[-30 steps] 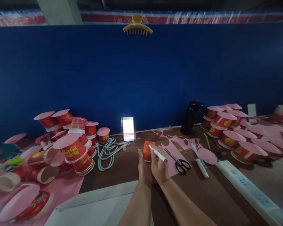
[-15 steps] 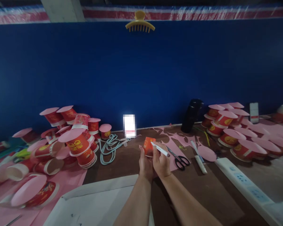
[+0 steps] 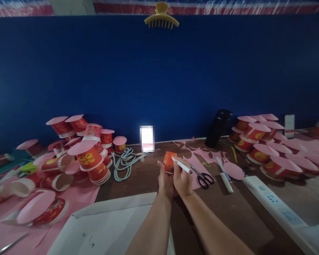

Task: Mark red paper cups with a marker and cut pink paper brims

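Note:
My left hand (image 3: 166,182) is closed around a small red paper piece (image 3: 169,158) with faint yellow print; whether it is flat or part of a cup is hard to tell. In my right hand (image 3: 182,182) is a white marker pen (image 3: 184,167), its tip resting at or just over the red paper. Right of the hands lie black-handled scissors (image 3: 205,180), partly on pink paper. Further right are a second white pen (image 3: 225,182) and a pink paper disc (image 3: 234,171).
Red paper cups topped with pink discs are piled at left (image 3: 89,157) and right (image 3: 279,166). A pale cable (image 3: 123,170), glowing phone (image 3: 147,139), black flask (image 3: 217,129), power strip (image 3: 276,203) and white box lid (image 3: 103,230) surround the hands.
The whole view has shifted slightly, with the table things a little higher in the picture. Both hands keep their holds, and the pen tip stays at the red paper.

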The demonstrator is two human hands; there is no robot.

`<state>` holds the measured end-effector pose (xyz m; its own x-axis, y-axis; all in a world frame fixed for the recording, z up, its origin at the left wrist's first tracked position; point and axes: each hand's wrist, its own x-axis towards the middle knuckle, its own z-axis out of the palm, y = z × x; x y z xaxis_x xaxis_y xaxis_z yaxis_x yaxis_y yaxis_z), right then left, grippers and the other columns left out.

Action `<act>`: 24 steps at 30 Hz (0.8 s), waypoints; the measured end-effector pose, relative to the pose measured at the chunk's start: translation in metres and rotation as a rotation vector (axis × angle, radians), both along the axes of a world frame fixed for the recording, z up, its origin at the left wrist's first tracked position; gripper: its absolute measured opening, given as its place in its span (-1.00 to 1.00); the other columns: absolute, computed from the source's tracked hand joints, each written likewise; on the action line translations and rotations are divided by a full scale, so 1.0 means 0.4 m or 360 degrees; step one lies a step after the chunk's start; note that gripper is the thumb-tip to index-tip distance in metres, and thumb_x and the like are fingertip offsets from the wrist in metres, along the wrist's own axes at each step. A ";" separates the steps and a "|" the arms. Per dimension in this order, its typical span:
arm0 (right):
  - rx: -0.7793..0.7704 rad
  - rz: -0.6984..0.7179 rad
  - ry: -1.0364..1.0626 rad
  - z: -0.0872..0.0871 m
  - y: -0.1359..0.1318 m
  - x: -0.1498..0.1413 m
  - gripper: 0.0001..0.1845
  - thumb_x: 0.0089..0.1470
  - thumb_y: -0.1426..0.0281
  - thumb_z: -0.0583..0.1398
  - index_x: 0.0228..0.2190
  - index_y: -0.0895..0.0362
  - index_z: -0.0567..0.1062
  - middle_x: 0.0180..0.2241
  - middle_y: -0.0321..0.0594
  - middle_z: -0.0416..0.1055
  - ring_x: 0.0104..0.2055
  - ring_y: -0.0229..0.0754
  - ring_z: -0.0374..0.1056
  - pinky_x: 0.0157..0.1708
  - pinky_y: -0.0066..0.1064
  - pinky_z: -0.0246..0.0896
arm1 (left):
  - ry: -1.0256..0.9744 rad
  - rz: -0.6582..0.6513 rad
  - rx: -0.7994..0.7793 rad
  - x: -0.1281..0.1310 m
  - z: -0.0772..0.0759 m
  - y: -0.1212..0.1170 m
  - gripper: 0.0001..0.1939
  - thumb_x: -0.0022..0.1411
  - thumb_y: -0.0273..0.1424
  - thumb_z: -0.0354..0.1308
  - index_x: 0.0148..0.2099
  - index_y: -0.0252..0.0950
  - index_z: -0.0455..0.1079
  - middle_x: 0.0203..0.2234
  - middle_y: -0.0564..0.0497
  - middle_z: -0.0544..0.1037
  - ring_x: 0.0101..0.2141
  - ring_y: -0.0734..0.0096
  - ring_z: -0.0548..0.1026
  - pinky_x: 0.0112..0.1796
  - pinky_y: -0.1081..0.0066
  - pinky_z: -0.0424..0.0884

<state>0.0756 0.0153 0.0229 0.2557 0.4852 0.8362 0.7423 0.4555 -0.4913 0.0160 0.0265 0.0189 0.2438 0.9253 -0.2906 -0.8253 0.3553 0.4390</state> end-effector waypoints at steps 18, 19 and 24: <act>-0.0081 -0.0046 0.0017 -0.013 0.007 0.005 -0.78 0.20 0.41 0.05 -0.16 0.13 0.44 -0.19 -0.08 0.48 -0.13 -0.13 0.40 -0.01 -0.17 0.28 | -0.0041 0.0038 -0.0007 0.006 0.000 0.002 -0.45 0.12 0.00 0.11 -0.11 -0.40 0.48 -0.14 -0.21 0.55 -0.12 0.17 0.52 -0.03 0.28 0.38; -0.0075 -0.0048 0.0016 -0.014 0.007 0.006 -0.79 0.20 0.41 0.05 -0.16 0.14 0.44 -0.19 -0.07 0.48 -0.13 -0.13 0.40 -0.02 -0.18 0.28 | -0.0047 0.0038 -0.0018 0.006 0.000 0.003 -0.45 0.12 0.00 0.12 -0.11 -0.40 0.48 -0.14 -0.21 0.54 -0.11 0.18 0.52 -0.02 0.29 0.37; -0.0084 -0.0055 0.0022 -0.015 0.008 0.008 -0.79 0.20 0.43 0.06 -0.17 0.17 0.45 -0.20 -0.06 0.47 -0.14 -0.14 0.39 -0.05 -0.23 0.30 | -0.0045 0.0062 -0.0016 0.008 -0.006 0.009 -0.47 0.13 -0.02 0.11 -0.10 -0.39 0.48 -0.14 -0.20 0.55 -0.09 0.19 0.51 0.00 0.29 0.36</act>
<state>0.0790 0.0184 0.0168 0.2847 0.5189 0.8060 0.7501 0.4030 -0.5244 0.0192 0.0300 0.0164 0.2158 0.9312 -0.2937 -0.8506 0.3270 0.4118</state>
